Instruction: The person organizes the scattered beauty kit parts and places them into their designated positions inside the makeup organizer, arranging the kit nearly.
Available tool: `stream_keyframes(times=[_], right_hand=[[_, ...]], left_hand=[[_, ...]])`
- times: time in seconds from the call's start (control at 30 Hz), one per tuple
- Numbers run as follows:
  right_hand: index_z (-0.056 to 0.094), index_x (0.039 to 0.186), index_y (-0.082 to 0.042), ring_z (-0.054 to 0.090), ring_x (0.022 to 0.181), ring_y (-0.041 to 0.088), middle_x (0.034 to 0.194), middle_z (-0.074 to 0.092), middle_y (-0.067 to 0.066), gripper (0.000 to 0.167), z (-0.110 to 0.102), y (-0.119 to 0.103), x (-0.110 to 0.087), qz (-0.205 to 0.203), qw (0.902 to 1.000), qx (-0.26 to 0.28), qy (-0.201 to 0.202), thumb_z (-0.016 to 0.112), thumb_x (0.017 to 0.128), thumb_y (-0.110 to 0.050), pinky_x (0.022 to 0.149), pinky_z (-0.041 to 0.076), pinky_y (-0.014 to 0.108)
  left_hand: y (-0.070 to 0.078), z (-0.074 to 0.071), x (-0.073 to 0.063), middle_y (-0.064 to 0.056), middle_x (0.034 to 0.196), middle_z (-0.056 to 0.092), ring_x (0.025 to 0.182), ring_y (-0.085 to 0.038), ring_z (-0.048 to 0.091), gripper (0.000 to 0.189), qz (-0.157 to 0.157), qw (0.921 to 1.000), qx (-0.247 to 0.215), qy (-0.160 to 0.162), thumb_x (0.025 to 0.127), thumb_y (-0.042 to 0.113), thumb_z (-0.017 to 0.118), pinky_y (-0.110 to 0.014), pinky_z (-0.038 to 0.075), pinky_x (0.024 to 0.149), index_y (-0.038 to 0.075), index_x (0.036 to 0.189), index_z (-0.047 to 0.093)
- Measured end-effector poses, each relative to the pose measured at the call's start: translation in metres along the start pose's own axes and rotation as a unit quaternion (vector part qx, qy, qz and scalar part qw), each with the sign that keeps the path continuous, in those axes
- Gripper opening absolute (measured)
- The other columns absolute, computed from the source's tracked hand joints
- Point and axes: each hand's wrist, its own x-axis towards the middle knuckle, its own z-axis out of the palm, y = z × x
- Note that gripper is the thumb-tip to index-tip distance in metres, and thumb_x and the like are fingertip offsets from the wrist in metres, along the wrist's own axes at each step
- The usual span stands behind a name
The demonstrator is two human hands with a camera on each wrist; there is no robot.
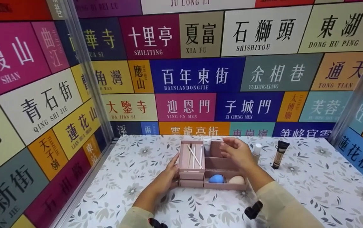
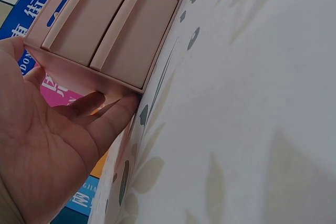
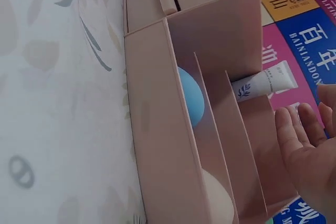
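A pink desktop organizer (image 1: 211, 186) stands on the table, with two drawers (image 2: 139, 35) on its left side. My left hand (image 1: 165, 179) rests against its left wall, fingers near the base and thumb by the top edge. My right hand (image 1: 236, 152) hovers over the back right compartment, fingers loosely bent and nothing between them. A white tube (image 3: 268, 82) stands upright in a back compartment beside that hand. In the front compartments sit a blue makeup sponge (image 1: 216, 178) and a beige makeup sponge (image 1: 236, 180). Several thin sticks (image 1: 195, 156) lie on the organizer's top tray.
Right of the organizer, partly behind my right wrist, is a small bottle with a white cap (image 1: 257, 148). Farther right a black tube (image 1: 280, 155) stands upright. A leaf-patterned cloth (image 1: 311, 196) covers the table. Colourful lettered panels (image 1: 197, 76) rise behind it.
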Motion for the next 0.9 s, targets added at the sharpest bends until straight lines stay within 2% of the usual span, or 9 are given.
stream_keyframes(times=[0.13,0.23,0.37,0.5,0.7,0.8,0.9], right_hand=[[0.058,0.142,0.005,0.078,0.107,0.023,0.123,0.074,0.008,0.049,-0.014,-0.001,-0.012,0.000,1.0000,0.008,-0.001,0.075,0.102,-0.018,0.095,0.065,0.035],[0.056,0.144,0.006,0.078,0.109,0.023,0.124,0.073,0.009,0.051,-0.025,0.000,-0.018,0.002,1.0000,-0.003,0.000,0.074,0.102,-0.017,0.094,0.065,0.032],[0.055,0.146,0.005,0.077,0.103,0.014,0.125,0.073,0.008,0.054,-0.040,0.002,-0.026,-0.001,0.9996,-0.028,0.005,0.074,0.103,-0.020,0.095,0.065,0.031],[0.054,0.148,0.005,0.077,0.096,0.007,0.116,0.074,-0.006,0.059,-0.052,0.002,-0.032,-0.005,0.9991,-0.040,0.013,0.075,0.102,-0.026,0.093,0.065,0.028],[0.059,0.143,-0.003,0.078,0.095,0.011,0.110,0.075,-0.009,0.052,-0.069,0.004,-0.039,0.003,0.9978,-0.059,0.030,0.075,0.102,-0.031,0.086,0.064,0.027],[0.062,0.139,-0.006,0.077,0.092,0.009,0.107,0.074,-0.010,0.046,-0.079,0.008,-0.042,0.000,0.9975,-0.058,0.039,0.076,0.102,-0.029,0.084,0.064,0.026],[0.062,0.137,-0.004,0.076,0.093,0.008,0.106,0.073,-0.010,0.043,-0.089,0.012,-0.045,-0.008,0.9979,-0.046,0.044,0.076,0.102,-0.024,0.086,0.066,0.028]], left_hand=[[0.000,-0.001,0.001,-0.020,0.167,0.046,0.154,-0.041,0.047,0.056,0.001,1.0000,0.003,0.002,0.113,0.052,0.037,-0.059,0.041,0.126,0.056,0.166,0.019],[-0.001,-0.001,0.001,-0.019,0.168,0.046,0.155,-0.041,0.046,0.057,0.002,1.0000,0.006,0.002,0.113,0.053,0.037,-0.059,0.041,0.126,0.056,0.167,0.019],[-0.001,-0.001,0.000,-0.020,0.167,0.046,0.154,-0.041,0.048,0.058,0.004,1.0000,0.001,0.000,0.113,0.052,0.037,-0.058,0.042,0.125,0.055,0.167,0.018],[-0.002,0.000,-0.001,-0.023,0.166,0.046,0.152,-0.041,0.050,0.059,0.014,0.9998,-0.009,-0.005,0.114,0.049,0.037,-0.058,0.044,0.123,0.051,0.169,0.016],[0.000,0.000,-0.001,-0.023,0.168,0.043,0.153,-0.044,0.048,0.060,0.016,0.9998,0.002,-0.009,0.114,0.050,0.036,-0.061,0.042,0.124,0.048,0.170,0.014],[0.000,0.000,-0.001,-0.021,0.167,0.046,0.153,-0.042,0.049,0.059,0.011,0.9999,0.002,-0.008,0.114,0.051,0.036,-0.060,0.042,0.125,0.050,0.170,0.015],[0.000,0.000,-0.001,-0.020,0.166,0.048,0.152,-0.039,0.050,0.059,0.007,1.0000,0.000,-0.006,0.114,0.051,0.036,-0.059,0.042,0.125,0.051,0.169,0.015]])
